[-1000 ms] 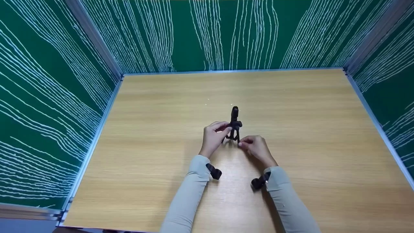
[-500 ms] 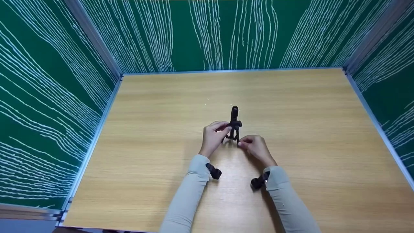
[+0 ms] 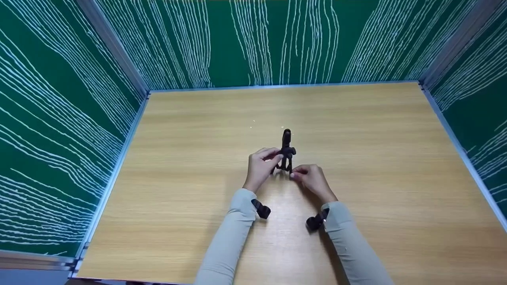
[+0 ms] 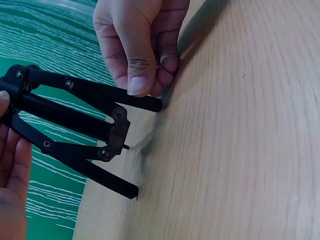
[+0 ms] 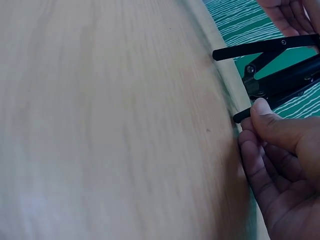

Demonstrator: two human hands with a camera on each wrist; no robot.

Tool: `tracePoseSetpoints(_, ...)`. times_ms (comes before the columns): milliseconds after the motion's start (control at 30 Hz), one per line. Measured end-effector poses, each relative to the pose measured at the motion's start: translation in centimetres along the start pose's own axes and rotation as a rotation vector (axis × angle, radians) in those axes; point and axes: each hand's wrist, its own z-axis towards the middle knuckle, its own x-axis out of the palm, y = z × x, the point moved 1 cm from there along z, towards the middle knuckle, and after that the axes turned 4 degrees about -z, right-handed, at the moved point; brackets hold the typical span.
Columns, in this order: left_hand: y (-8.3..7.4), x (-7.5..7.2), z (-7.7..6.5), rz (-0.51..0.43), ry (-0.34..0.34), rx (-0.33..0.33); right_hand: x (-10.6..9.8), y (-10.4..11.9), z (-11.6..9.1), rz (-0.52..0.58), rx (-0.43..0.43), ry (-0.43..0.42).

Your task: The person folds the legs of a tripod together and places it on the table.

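Note:
A small black tripod (image 3: 286,139) stands upright on the table with its legs spread. My left hand (image 3: 258,169) grips it around the top of the legs, thumb toward me. Low on the right, my right hand (image 3: 315,183) pinches one leg near its foot between thumb and fingers. In the left wrist view, the tripod's hinged braces and centre column (image 4: 67,116) show clearly, while only part of the left hand (image 4: 12,195) appears at the edge. From the right wrist, the thumb (image 5: 267,115) lies on the lower leg; the tripod's top is cut off.
The wooden table (image 3: 190,138) is bordered by green walls (image 3: 225,43) with white wavy lines. A few tiny white specks (image 3: 282,127) lie beyond the tripod. Black wrist cameras (image 3: 261,209) stick out from both sleeves.

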Motion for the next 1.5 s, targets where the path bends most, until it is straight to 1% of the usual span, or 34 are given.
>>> tracePoseSetpoints(367, 0.1, 0.0, 0.1, -0.013, 0.009, 0.004, 0.1, 0.0, -0.1, 0.001, 0.039, 0.013)
tracePoseSetpoints(567, -0.1, 0.0, 0.2, -0.015, 0.023, -0.021, 0.2, 0.0, -0.1, 0.001, 0.059, 0.019)
tracePoseSetpoints(667, 0.0, 0.0, 0.3, -0.030, 0.034, -0.037, 0.2, -0.2, -0.2, 0.004, 0.055, 0.023)
tracePoseSetpoints(767, 0.1, -0.1, 0.4, -0.046, 0.049, -0.055, 0.3, -0.2, -0.3, 0.030, 0.041, 0.022)
tracePoseSetpoints(867, 0.3, -0.2, 0.5, -0.058, 0.062, -0.070, 0.5, -0.1, -0.4, 0.064, 0.047, 0.026)
tracePoseSetpoints(967, 0.4, -0.3, 0.6, -0.059, 0.078, -0.075, 0.8, -0.1, -0.5, 0.063, 0.044, 0.014)
tracePoseSetpoints(1100, 0.3, -0.6, 0.8, -0.057, 0.106, -0.080, 1.1, 0.0, -0.7, 0.043, 0.006, -0.017)
tracePoseSetpoints(1233, 0.4, -0.8, 1.0, -0.038, 0.136, -0.082, 1.4, 0.1, -0.8, 0.048, -0.006, -0.040)
tracePoseSetpoints(1367, 0.8, -0.8, 1.2, -0.031, 0.155, -0.096, 1.7, 0.0, -1.0, 0.047, 0.001, -0.057)
tracePoseSetpoints(1500, 2.7, -0.5, 1.7, -0.035, 0.162, -0.107, 1.9, 0.0, -1.1, 0.068, 0.020, -0.070)
